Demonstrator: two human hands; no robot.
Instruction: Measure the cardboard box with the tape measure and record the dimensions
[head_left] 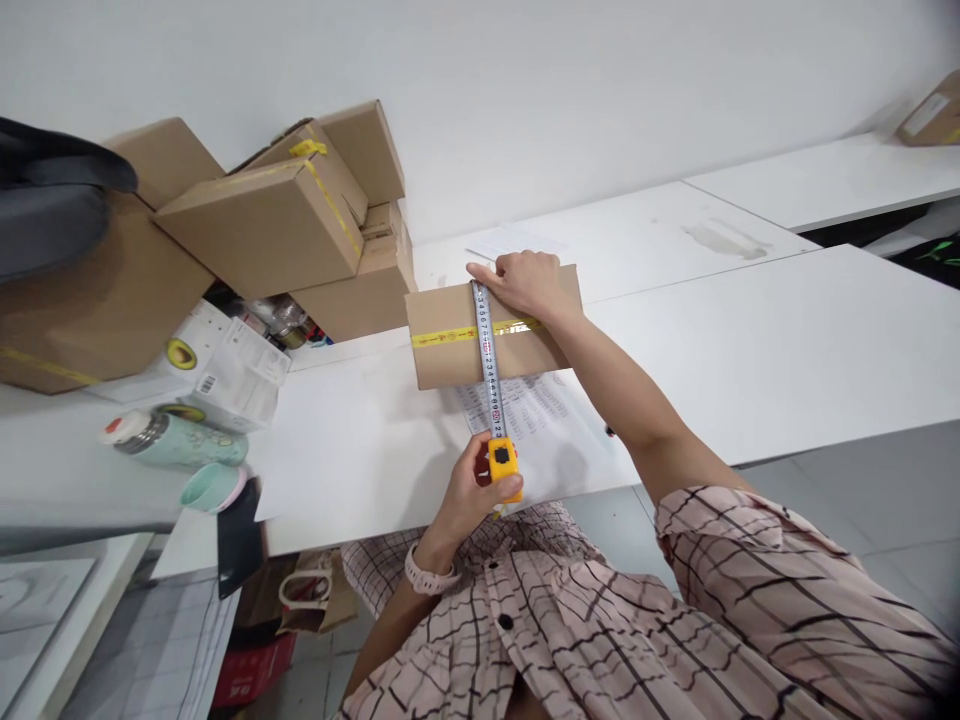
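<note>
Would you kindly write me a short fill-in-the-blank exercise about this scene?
The person's ____ hand holds the yellow plastic tape measure.
Its silver metal blade crosses the brown cardboard box, whose adhesive strip is coloured ____.
The person's ____ hand touches the box.
The pink checked shirt has round ____ buttons.

Missing words: left; yellow; right; black.

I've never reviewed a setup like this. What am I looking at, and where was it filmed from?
There's no machine: these are a person's bare hands, filmed forward and down by a head-worn camera. The left hand holds a yellow tape measure case. Its silver, numbered blade crosses a brown rectangular cardboard box, with the right hand at the far end. The box is on a white table, near printed white paper. Stacked brown cartons and a pale green bottle are off left.
</note>
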